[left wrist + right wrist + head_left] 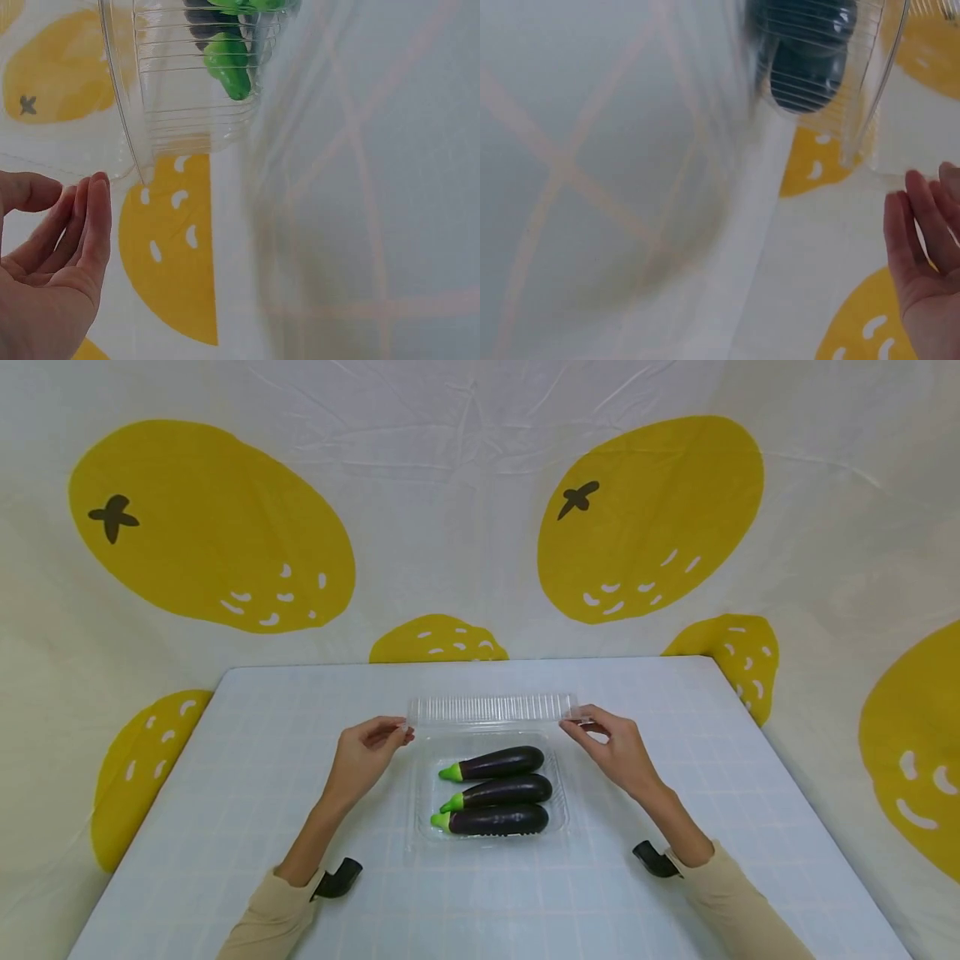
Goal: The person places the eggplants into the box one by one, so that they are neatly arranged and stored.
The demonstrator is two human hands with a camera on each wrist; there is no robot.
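A clear plastic clamshell container [423, 797] lies on the table with its ridged lid [491, 707] raised along the far side. Inside it, three dark eggplants with green stem ends, the far one [502, 762], the middle one [506, 791] and the near one [498, 820], lie side by side. My left hand [363, 760] pinches the lid's left corner between thumb and fingertips. At the right corner, my right hand [615, 752] pinches the lid's edge. Green stems [229, 64] show through the container's ribbed wall in the left wrist view, and rounded dark ends [808, 75] in the right wrist view.
The white table [300, 693] has a faint checked pattern. Behind it hangs a pale cloth [450, 527] with large yellow fruit prints. Dark wrist-worn devices show at the left cuff [339, 878] and the right cuff [654, 860].
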